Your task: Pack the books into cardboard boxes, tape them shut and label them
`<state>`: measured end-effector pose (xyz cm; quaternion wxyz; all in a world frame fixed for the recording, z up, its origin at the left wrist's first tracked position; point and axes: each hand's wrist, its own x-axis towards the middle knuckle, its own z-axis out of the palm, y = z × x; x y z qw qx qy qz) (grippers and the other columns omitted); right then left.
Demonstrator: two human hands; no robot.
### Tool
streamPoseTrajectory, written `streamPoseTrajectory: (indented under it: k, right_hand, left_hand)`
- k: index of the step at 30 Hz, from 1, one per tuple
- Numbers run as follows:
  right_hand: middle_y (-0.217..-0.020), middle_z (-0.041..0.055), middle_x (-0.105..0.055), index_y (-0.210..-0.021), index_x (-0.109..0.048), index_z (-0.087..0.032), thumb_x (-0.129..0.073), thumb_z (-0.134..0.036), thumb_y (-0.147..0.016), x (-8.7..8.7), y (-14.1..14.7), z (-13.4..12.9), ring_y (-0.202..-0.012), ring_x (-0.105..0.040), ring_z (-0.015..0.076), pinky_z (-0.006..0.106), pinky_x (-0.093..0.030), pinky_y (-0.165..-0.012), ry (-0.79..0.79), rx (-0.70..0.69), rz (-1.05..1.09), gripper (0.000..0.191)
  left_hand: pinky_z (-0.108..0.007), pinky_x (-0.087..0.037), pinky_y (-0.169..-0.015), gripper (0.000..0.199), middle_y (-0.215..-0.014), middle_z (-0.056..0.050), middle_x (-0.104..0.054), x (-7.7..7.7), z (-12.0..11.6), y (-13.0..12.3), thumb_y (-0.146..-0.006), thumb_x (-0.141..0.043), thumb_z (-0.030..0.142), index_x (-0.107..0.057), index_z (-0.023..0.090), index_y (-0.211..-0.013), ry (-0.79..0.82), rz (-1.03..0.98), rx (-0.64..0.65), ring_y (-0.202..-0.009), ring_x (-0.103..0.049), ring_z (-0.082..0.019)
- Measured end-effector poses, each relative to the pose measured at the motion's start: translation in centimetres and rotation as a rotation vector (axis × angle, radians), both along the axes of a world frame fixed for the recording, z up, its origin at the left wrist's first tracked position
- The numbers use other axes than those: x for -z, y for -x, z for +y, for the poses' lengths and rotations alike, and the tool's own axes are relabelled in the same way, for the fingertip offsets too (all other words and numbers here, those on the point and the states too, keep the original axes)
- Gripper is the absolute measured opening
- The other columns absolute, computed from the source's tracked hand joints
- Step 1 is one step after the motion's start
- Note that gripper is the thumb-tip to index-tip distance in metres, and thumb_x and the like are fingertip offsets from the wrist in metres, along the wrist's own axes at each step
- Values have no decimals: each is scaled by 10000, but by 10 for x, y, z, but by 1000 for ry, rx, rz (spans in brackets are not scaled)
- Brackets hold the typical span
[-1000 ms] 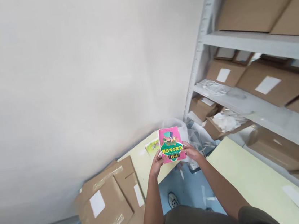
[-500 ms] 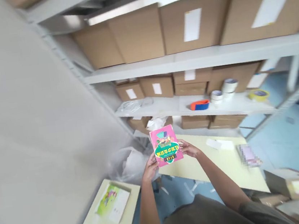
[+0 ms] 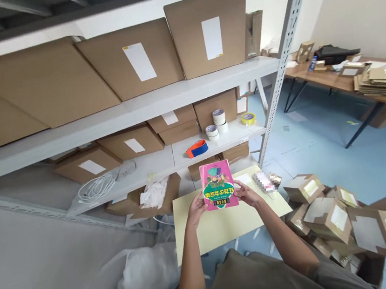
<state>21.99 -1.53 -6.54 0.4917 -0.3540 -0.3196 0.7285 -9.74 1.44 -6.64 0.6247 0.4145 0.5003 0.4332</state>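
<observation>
A pink book [image 3: 218,186] with a green label and cartoon figures on its cover is held up in front of me. Its printed title appears upside down from where I look. My left hand [image 3: 196,208] grips the book's left edge, and my right hand [image 3: 247,192] has hold of its right edge. Below and behind it lies a pale yellow table [image 3: 221,230]. Papers and a small blurred item [image 3: 267,181] rest on the table's right end.
A grey shelf [image 3: 146,166] with cardboard boxes stands ahead, bearing tape rolls [image 3: 211,132], an orange-and-blue band [image 3: 197,148] and a coiled white cable [image 3: 98,187]. Parcels [image 3: 326,217] are piled at right. A plastic bag [image 3: 149,274] sits at lower left. A wooden desk [image 3: 333,82] stands far right.
My view has swung to the right, bringing the parcel pile and far desk into sight. The small table with a green-and-white book has left view. Both hands still hold the pink book.
</observation>
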Motion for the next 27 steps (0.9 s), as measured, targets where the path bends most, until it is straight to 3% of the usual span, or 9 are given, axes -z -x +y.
streamPoseTrajectory:
  k: [3,5,8,12,17,20,22,25,27]
  right_hand:
    - [-1085,39,-791,-1335,-583,-312,-876,-246,-682,-8,15,4,-873,-758,237,336,-582,-723,-45,80,-65,718]
    - [-1062,32,-776,-1303,-608,-300,-846,-222,-688,-12,31,8,-857,-747,223,325,-582,-708,-90,134,-136,664]
    - [-1060,30,-747,-1289,-641,-290,-788,-213,-718,-16,61,13,-816,-724,197,312,-583,-678,-210,167,-252,594]
    - [-1255,78,-698,-1383,-638,-314,-717,-216,-765,-17,99,19,-971,-716,235,300,-592,-650,-382,165,-362,630]
    - [-1460,64,-623,-1385,-670,-342,-759,-290,-813,-16,106,23,-1363,-574,314,439,-595,-964,-429,91,-382,582]
    - [-1495,64,-608,-1376,-668,-362,-841,-383,-788,-17,88,26,-1420,-519,330,543,-489,-1118,-263,255,-456,613]
    - [-1497,85,-608,-1431,-617,-373,-887,-400,-755,-20,78,27,-1392,-549,332,556,-485,-1108,-134,262,-431,728]
    - [-1362,109,-706,-1468,-578,-327,-887,-397,-762,-27,74,27,-1198,-692,309,490,-550,-995,-68,33,-239,773]
    - [-1223,81,-771,-1422,-602,-307,-892,-372,-747,-31,77,25,-1024,-752,273,413,-579,-883,-84,-9,-135,737]
  left_hand:
    - [-425,-568,-962,534,-1127,-105,-754,-9,12,-14,-591,-949,237,-788,226,-1100,-142,224,-195,-1091,-707,-293]
    - [-441,-565,-997,420,-1115,-104,-767,-16,14,-29,-664,-920,294,-812,232,-1065,-202,254,-116,-1083,-714,-294]
    - [-447,-568,-1011,566,-1115,-99,-791,-24,14,-55,-722,-900,332,-769,207,-1259,-171,147,127,-1034,-739,-273]
    - [-428,-555,-1042,728,-1189,-105,-788,-29,16,-69,-738,-884,305,-670,167,-1420,-177,90,126,-1102,-734,-275]
    - [-388,-570,-1011,722,-1321,-104,-747,-47,28,-34,-772,-843,331,-645,196,-1453,-223,12,127,-1178,-710,-288]
    - [-391,-605,-919,798,-1331,-142,-739,-59,37,5,-759,-874,394,-611,188,-1484,-162,-120,259,-1151,-720,-323]
    - [-388,-609,-875,841,-1305,-164,-747,-64,41,28,-734,-905,411,-602,191,-1488,-115,-207,327,-1094,-739,-325]
    - [-383,-600,-862,886,-1259,-167,-765,-63,46,52,-692,-943,402,-598,210,-1485,-62,-283,348,-1028,-756,-305]
    - [-371,-596,-850,899,-1239,-162,-773,-59,46,60,-680,-953,389,-594,218,-1486,-45,-301,334,-1007,-761,-292]
